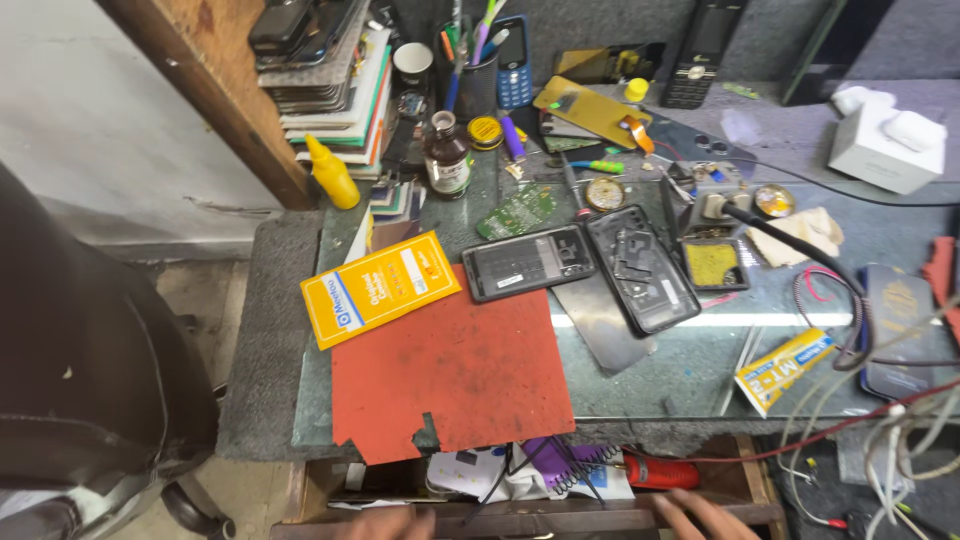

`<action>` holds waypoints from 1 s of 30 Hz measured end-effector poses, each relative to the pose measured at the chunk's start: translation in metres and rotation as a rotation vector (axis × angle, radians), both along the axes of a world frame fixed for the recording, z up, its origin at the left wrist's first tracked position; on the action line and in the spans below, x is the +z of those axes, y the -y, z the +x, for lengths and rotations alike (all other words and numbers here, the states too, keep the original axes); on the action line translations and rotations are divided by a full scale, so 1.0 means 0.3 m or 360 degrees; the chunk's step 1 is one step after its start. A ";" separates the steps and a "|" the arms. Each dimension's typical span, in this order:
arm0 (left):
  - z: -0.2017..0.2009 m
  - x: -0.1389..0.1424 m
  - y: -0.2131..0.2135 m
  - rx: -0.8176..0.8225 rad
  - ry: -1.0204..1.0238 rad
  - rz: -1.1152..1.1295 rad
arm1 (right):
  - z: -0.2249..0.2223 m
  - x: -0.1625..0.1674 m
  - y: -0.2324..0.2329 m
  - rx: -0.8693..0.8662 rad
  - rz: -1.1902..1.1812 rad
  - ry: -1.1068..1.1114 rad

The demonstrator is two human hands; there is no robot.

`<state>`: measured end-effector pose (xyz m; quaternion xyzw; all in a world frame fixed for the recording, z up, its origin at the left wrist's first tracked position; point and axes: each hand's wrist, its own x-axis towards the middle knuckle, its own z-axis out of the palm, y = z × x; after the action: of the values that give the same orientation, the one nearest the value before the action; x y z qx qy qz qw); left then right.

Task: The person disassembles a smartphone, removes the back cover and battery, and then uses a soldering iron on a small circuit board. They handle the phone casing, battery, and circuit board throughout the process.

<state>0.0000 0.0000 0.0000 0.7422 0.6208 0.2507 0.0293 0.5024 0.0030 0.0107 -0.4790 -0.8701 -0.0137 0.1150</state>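
Both hands are at the bottom edge of the view, on the front of an open wooden drawer [520, 512] under the workbench. My left hand [385, 523] rests with its fingers on the drawer's front rail, and I see nothing in it. My right hand [700, 515] lies on the same rail further right, fingers spread, just below a red-handled tool [660, 472]. The drawer holds a purple item [555, 460], white packets and black wires. Both hands are cut off by the frame.
A red mat [450, 370] and a yellow card [380, 287] lie on the glass-topped bench. Two opened phone bodies [528, 262] [642, 268], a soldering iron stand [715, 200], a brown bottle [446, 155], a yellow squeeze bottle [332, 173] and a white box [885, 140] crowd the back. Tangled wires [900, 430] hang right.
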 end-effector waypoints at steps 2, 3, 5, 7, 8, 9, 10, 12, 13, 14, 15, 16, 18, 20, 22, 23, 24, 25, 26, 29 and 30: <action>-0.040 -0.031 -0.047 -0.0293 -0.0169 -0.0053 | -0.149 0.052 -0.012 -0.0246 0.0590 -0.0170; -0.039 -0.032 -0.045 -0.0431 -0.0253 -0.0084 | -0.174 0.110 -0.018 -0.0290 0.0485 -0.0176; -0.033 0.011 -0.039 -0.0461 -0.0222 0.0031 | -0.224 0.243 -0.040 -0.0380 0.0276 -0.0209; -0.051 0.080 -0.048 -0.0497 -0.0237 -0.0010 | -0.270 0.348 -0.046 -0.0399 0.0179 -0.0339; -0.057 0.108 -0.052 -0.0520 -0.0255 -0.0114 | -0.280 0.381 -0.025 -0.0415 0.0122 -0.0397; -0.043 0.129 -0.013 -0.0538 -0.0261 -0.0237 | -0.277 0.396 0.020 -0.0436 0.0083 -0.0410; -0.028 0.148 0.053 -0.0502 -0.0227 -0.0194 | -0.271 0.390 0.072 -0.0451 0.0036 -0.0424; -0.028 0.193 0.097 -0.0482 -0.0220 -0.0131 | -0.250 0.333 0.131 -0.0493 -0.0070 -0.0361; -0.028 0.218 0.112 -0.0497 -0.0240 -0.0112 | -0.221 0.289 0.148 -0.0520 -0.0172 -0.0269; -0.022 0.240 0.118 -0.0531 -0.0267 -0.0110 | -0.181 0.229 0.173 -0.0494 -0.0185 -0.0202; -0.017 0.262 0.134 -0.0574 -0.0294 -0.0101 | -0.137 0.162 0.200 -0.0444 -0.0161 -0.0140; -0.007 0.283 0.135 -0.0600 -0.0299 -0.0085 | -0.102 0.105 0.222 -0.0379 -0.0108 -0.0085; -0.015 0.342 0.090 -0.0637 -0.0293 -0.0048 | -0.081 0.022 0.244 -0.0204 0.0489 -0.0111; -0.017 0.428 0.026 -0.0667 -0.0360 0.0068 | -0.114 0.010 0.198 -0.0064 0.1173 -0.0163; 0.001 0.542 0.009 -0.0620 -0.0403 0.0217 | -0.173 0.094 0.142 -0.0341 0.0617 -0.0345; -0.007 0.602 -0.042 -0.0560 -0.0401 0.0317 | -0.209 0.163 0.100 -0.0329 0.0495 -0.0379; -0.016 0.665 -0.095 -0.0492 -0.0403 0.0431 | -0.249 0.243 0.045 -0.0288 0.0409 -0.0416; -0.017 0.725 -0.150 -0.0392 -0.0239 0.0371 | -0.292 0.332 -0.003 -0.0227 0.0343 -0.0453; -0.016 0.776 -0.210 -0.0294 -0.0051 0.0316 | -0.338 0.413 -0.033 -0.0186 0.0320 -0.0520; -0.021 0.871 -0.460 -0.0211 -0.0115 0.0333 | -0.484 0.594 -0.125 -0.0217 0.0342 -0.0760; -0.021 0.886 -0.529 -0.0263 -0.0192 0.0356 | -0.517 0.628 -0.148 -0.0238 0.0374 -0.0793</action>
<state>-0.0062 0.1586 0.2659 0.8031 0.5264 0.2701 -0.0704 0.3473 0.0475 0.1991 -0.5139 -0.7698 -0.0047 0.3785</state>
